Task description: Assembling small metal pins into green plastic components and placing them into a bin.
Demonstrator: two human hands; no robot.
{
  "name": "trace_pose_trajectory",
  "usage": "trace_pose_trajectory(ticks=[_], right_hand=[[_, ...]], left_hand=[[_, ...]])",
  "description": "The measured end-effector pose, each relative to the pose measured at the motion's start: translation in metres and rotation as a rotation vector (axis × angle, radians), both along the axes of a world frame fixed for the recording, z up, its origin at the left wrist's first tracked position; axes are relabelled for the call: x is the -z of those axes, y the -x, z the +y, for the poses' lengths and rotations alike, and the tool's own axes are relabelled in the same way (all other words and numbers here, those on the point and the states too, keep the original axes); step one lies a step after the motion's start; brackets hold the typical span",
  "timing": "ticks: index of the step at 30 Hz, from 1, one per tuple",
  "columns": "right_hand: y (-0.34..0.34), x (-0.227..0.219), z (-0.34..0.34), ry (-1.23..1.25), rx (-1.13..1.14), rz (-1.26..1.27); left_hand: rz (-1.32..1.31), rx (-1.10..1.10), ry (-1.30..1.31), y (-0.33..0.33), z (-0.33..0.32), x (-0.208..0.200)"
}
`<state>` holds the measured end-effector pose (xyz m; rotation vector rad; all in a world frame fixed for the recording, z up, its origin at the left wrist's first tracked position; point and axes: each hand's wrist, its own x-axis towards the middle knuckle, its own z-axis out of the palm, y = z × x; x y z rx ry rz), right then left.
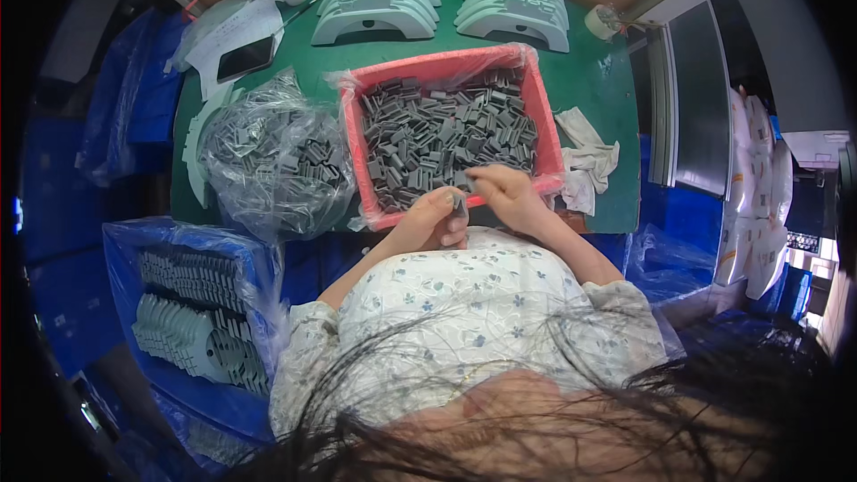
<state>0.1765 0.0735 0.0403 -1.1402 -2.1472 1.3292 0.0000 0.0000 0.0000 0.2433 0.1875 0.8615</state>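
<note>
- Grey plastic is in play: a small grey piece [460, 206] is pinched in the left hand [431, 219], held at the near wall of the pink tray [551, 147], just in front of the flowered shirt [473, 303].
- First danger: so little of that piece is left showing past the fingers that it could be lost, were the pinch slackened or the piece nudged by the other hand.
- And if it is dropped? It might be swallowed by the heap of grey parts [446, 134], where so many lookalikes are jumbled that it could hardly be picked out again.
- Clear film [339, 80] is draped over the tray's rim, too; a fingertip could be snagged by a loose fold, and the tray tugged across the green counter [594, 80].
- Close by on the left, a clear bag [281, 174] of grey parts is set beside the tray; were it knocked, parts could be spilled.
- Now the grip: on the left it is closed up, the piece clasped between thumb and curled fingers.
- Over the tray's near side, the right hand [511, 196] is poised, thumb and forefinger drawn nearly together; whether anything is caught there cannot be made out against the grey heap.
</note>
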Motion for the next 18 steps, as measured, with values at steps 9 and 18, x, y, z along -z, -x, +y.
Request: trace_pose_trajectory(ticks=[9,18], right_hand=[[-0.003,0.036,0.063,-0.189,0.045,-0.533],[0.004,0.023,0.046,-0.106,0.16,-0.232]], left_hand=[[0.183,-0.236,0.048,-0.005,-0.002,-0.005],[0.214,-0.293,0.257,0.005,0.0,0.013]])
